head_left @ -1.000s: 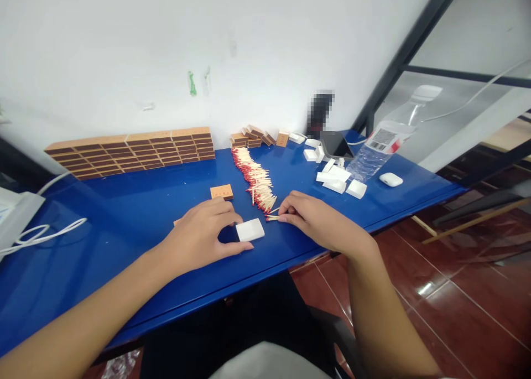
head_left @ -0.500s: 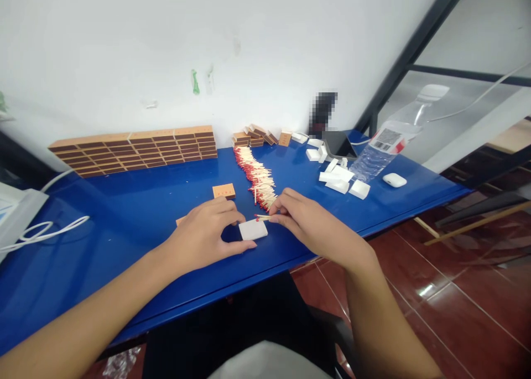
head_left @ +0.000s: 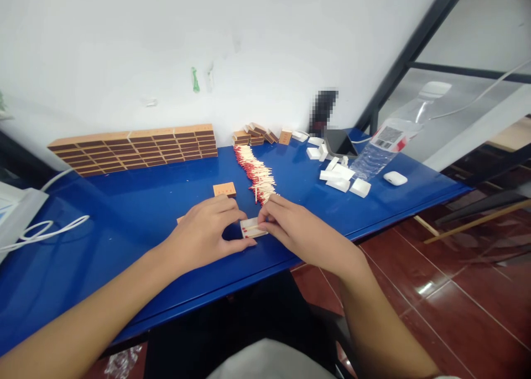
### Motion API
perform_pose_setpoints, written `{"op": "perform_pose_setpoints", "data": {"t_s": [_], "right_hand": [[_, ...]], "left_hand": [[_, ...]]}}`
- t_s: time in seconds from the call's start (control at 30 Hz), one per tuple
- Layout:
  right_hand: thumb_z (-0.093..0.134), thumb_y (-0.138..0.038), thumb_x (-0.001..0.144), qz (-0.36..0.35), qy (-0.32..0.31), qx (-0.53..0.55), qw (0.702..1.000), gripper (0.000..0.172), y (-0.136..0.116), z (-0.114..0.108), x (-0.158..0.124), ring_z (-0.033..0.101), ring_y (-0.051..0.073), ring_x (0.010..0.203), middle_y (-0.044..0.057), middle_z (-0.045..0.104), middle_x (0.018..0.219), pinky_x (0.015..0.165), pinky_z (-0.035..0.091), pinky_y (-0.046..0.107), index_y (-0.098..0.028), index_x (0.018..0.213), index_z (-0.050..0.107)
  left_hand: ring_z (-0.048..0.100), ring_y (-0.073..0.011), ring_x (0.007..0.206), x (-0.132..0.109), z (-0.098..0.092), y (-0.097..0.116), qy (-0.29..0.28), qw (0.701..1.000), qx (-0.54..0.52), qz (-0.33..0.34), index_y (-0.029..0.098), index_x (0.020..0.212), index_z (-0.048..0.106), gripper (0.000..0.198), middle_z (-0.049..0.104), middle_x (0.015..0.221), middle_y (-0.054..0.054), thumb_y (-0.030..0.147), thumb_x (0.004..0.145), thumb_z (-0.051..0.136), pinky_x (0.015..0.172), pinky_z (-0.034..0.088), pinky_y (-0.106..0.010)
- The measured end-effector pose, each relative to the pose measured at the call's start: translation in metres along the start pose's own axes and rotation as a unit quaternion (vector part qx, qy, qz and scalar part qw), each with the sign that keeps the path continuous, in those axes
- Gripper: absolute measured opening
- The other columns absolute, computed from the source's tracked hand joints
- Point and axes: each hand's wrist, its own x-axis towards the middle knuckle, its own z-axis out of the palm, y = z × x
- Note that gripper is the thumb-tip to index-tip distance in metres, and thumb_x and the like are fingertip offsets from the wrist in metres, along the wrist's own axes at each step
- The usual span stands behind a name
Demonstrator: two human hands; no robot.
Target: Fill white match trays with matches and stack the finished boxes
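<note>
A small white matchbox tray [head_left: 249, 223] lies on the blue table in front of me. My left hand [head_left: 209, 227] holds it at its left end, thumb along the near edge and index finger at the far corner. Over the tray's right part, my right hand [head_left: 286, 218] pinches a few red-headed matches [head_left: 251, 229], which lie in or just over the tray. The fingertips hide their right ends. Just beyond, a long heap of loose matches [head_left: 257, 174] stretches towards the wall. An orange matchbox [head_left: 224, 190] sits behind my left hand, and another is mostly covered by it.
Stacked matchboxes [head_left: 136, 149] line the wall at the left, with a few loose matchboxes [head_left: 253, 134] beside them. White trays [head_left: 338, 174], a plastic bottle [head_left: 388, 138], a dark-screened device [head_left: 339, 143] and a white case [head_left: 395, 178] stand right. A white cable [head_left: 53, 228] lies left.
My right hand has moved left and slightly down, bringing the pinched matches from the tray's right edge to over its inside. My left hand stays at the tray.
</note>
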Motion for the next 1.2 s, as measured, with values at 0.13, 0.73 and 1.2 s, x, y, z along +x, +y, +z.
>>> {"op": "perform_pose_setpoints", "data": {"t_s": [0.13,0.73,1.2], "right_hand": [[0.051,-0.028,0.108,0.026,0.038,0.014,0.999,0.016,0.012,-0.018,-0.007,0.063,0.021,0.093,0.006,0.065,0.105,0.081,0.048,0.034,-0.024,0.097,0.062],[0.063,-0.033,0.100,0.058,0.036,0.030,0.997,0.013,0.065,-0.028,-0.002,0.059,0.018,0.083,0.004,0.061,0.099,0.075,0.048,0.033,-0.025,0.095,0.072],[0.058,-0.032,0.104,0.045,0.068,0.030,0.996,0.016,0.066,-0.025,0.002,0.060,0.018,0.083,0.003,0.061,0.098,0.079,0.048,0.034,-0.025,0.104,0.073]], "left_hand": [[0.066,-0.0217,0.086,-0.001,0.000,-0.001,0.004,1.000,0.012,0.002,0.017,0.105,0.075,0.033,0.071,0.093,-0.006,0.048,0.093,0.078,0.076,0.054,-0.035],[0.071,-0.0226,0.089,-0.001,0.000,-0.003,0.018,0.999,0.037,0.007,0.017,0.103,0.077,0.036,0.074,0.095,-0.007,0.052,0.095,0.074,0.078,0.057,-0.035],[0.070,-0.0221,0.086,0.000,-0.001,-0.004,0.006,0.999,0.030,0.015,0.016,0.105,0.077,0.035,0.073,0.091,-0.005,0.049,0.093,0.077,0.076,0.056,-0.034]]}}
